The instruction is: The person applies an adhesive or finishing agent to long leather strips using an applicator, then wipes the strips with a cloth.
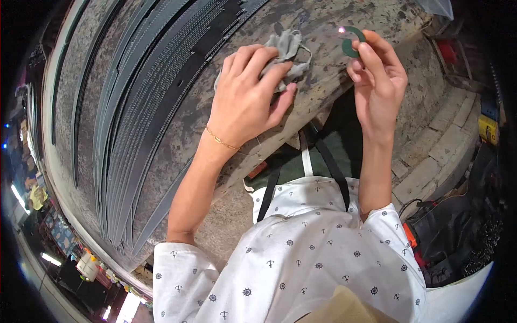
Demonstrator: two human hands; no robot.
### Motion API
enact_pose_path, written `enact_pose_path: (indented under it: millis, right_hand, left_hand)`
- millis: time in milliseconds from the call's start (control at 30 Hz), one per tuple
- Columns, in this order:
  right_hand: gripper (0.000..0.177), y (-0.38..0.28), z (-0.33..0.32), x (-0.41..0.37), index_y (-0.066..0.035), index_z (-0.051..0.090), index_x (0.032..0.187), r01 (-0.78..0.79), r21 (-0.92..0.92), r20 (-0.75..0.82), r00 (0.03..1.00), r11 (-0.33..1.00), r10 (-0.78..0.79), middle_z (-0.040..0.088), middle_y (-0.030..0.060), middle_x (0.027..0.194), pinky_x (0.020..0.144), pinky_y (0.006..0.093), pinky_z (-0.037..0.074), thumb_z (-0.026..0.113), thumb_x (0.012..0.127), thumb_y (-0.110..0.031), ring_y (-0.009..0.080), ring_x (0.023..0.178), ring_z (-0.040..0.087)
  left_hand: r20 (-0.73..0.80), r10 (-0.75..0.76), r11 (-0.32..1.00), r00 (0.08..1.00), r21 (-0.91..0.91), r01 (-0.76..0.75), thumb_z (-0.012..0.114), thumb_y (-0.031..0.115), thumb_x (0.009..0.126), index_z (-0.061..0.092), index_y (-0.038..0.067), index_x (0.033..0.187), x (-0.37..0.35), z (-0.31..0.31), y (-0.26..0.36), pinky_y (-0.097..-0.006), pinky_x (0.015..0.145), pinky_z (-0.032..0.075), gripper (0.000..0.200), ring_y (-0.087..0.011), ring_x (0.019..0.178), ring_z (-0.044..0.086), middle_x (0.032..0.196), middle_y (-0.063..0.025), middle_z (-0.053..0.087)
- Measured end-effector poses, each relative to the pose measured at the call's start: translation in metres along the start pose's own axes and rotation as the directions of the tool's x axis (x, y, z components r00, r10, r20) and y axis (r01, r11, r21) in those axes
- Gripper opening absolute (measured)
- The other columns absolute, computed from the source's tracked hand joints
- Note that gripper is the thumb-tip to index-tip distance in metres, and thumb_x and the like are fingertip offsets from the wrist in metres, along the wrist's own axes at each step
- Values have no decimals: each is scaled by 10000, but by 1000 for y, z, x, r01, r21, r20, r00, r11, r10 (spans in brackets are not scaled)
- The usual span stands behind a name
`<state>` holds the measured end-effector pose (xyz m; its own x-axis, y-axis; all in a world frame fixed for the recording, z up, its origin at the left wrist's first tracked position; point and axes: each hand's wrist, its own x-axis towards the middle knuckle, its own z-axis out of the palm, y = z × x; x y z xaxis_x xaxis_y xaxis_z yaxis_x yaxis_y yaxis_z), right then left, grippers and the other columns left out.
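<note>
My left hand [242,89] is palm down on the bench, its bent fingers pressing over a crumpled grey rag [287,46]. Part of the rag is hidden under the palm, and a loose loop of it sticks out beyond my fingertips. Raised to the right, my right hand [379,81] pinches a short curved piece of dark green mosquito coil [351,49] between thumb and fingers. A bright pinkish glow shows at the coil's upper left tip. Left of my left hand lies a thick bundle of long dark grey stitched straps [156,107].
The straps curve along the worn, stained bench [210,134], whose near edge runs by my lap. Dark green cloth [339,140] covers my lap. To the right are a yellow container [488,129] and a black bag [458,231]. Clear plastic [437,7] hangs at the top right.
</note>
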<state>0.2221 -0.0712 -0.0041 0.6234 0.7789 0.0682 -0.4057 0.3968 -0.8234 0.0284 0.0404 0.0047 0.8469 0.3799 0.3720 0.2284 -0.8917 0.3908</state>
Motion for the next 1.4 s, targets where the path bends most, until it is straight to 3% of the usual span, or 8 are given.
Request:
enact_pose_path:
  millis: [233,333,467,600,800,1067,1167,1400]
  right_hand:
    - [247,-27,-41,-22,39,622,1197,6,-77,-122,992,997,-16,687,123,1017,647,256,540,634,955,-15,122,771,658]
    - [244,-28,-53,-25,43,621,1192,-5,-120,-202,979,993,-20,684,128,1020,644,247,541,636,956,-18,126,778,661]
    - [262,-32,-54,-33,56,634,1174,24,-202,-185,981,979,-62,685,118,990,560,230,516,681,921,6,121,704,641]
    - [228,-34,-44,-34,36,689,1093,-3,-472,-239,963,882,-124,691,86,969,532,218,482,732,869,32,107,658,618]
    - [258,-20,-52,-9,-2,734,1002,721,-678,605,657,142,-449,681,74,908,544,248,502,729,771,113,144,649,642]
    - [305,-27,-51,-12,-7,722,1060,662,-737,659,748,134,-74,676,87,946,573,263,523,693,779,108,144,646,643]
    - [251,-19,-39,-11,-14,731,1046,622,-712,496,774,325,-394,689,65,965,557,227,496,728,814,82,89,636,615]
    - [209,3,9,-10,-44,734,1041,179,-463,-118,958,868,-261,693,5,918,528,187,434,774,844,8,48,618,573]
  left_hand:
    - [-466,-174,970,867,-234,70,740,-69,773,512,-16,1263,-7,1,-2,-393,935,517,543,-300,1058,650,1118,-179,647]
    - [87,43,998,995,-44,-40,724,53,840,643,72,1199,-6,1,0,-496,1070,409,368,-304,1271,563,1297,-95,637]
    - [-3,-105,917,994,386,98,694,170,885,690,102,1186,2,-14,-6,-559,1129,299,308,-319,1366,473,1366,-74,615]
    - [68,-33,992,997,123,25,674,230,911,654,104,1281,0,-9,5,-535,1142,303,391,-310,1396,438,1438,-75,556]
    - [199,-55,959,978,282,-4,639,281,944,615,74,1339,-4,-10,6,-483,1152,308,446,-304,1420,404,1495,-89,494]
    - [-328,-193,964,925,110,241,675,17,885,639,-4,1177,-9,-1,-6,-410,936,488,295,-316,1127,593,1198,-164,620]
    - [-407,-175,984,897,-35,176,670,-61,847,668,20,1142,-11,0,-6,-365,845,530,305,-308,978,660,1136,-139,654]
    - [23,37,999,999,-7,-37,763,117,797,730,93,1104,-5,-4,9,-435,913,495,309,-344,1071,575,1207,-109,626]
